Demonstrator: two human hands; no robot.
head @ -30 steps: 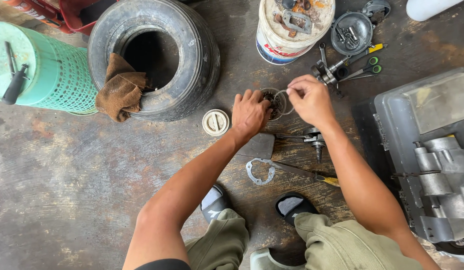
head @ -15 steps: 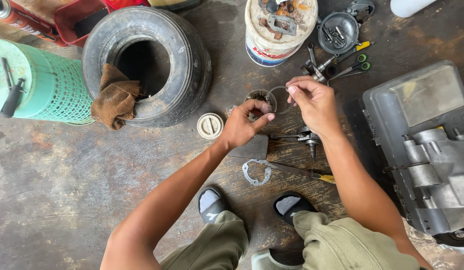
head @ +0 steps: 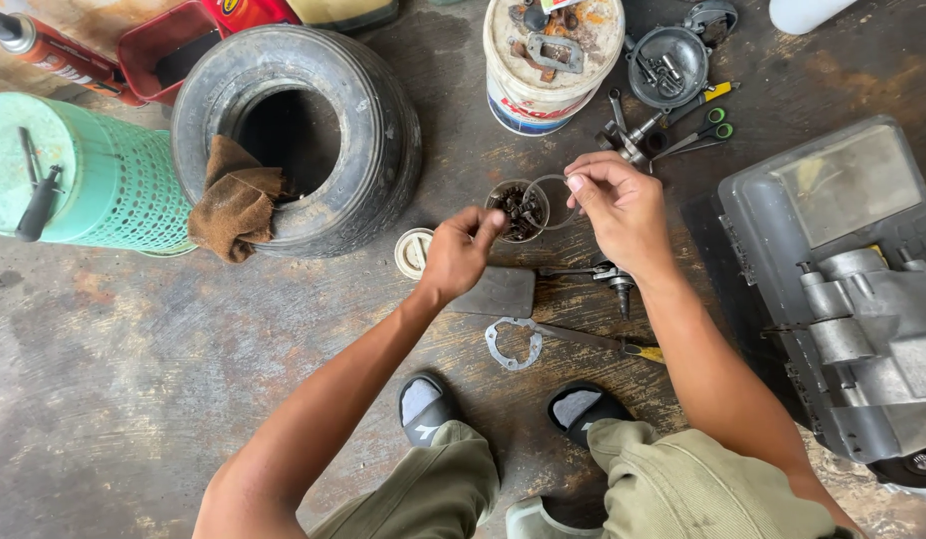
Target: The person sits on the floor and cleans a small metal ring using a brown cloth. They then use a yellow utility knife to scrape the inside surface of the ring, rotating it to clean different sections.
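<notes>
Small clear cup of dark, rusty little metal parts sits on the floor just above the middle of the frame, between the person's two hands. Just beside it on the right, a thin metal ring is pinched by its right edge between the thumb and forefinger of the right hand, whose other fingers curl loosely underneath. The left hand comes in from the lower left with its fingertips bunched together close to the cup's left rim; whether it has hold of a small part I cannot tell. At the top of the frame a white bucket carries a flat metal bracket and other rusty pieces on its lid, and to its right a round grey metal dish holds a few small bolts. An old tyre lies flat at upper left with a brown rag draped over its rim, and a green mesh basket lies on its side at the far left edge. A grey plastic case on the right holds a metal engine casting. A flat gasket lies below the hands, near the person's dark slippers. All of it rests on a worn, stained wooden floor.
</notes>
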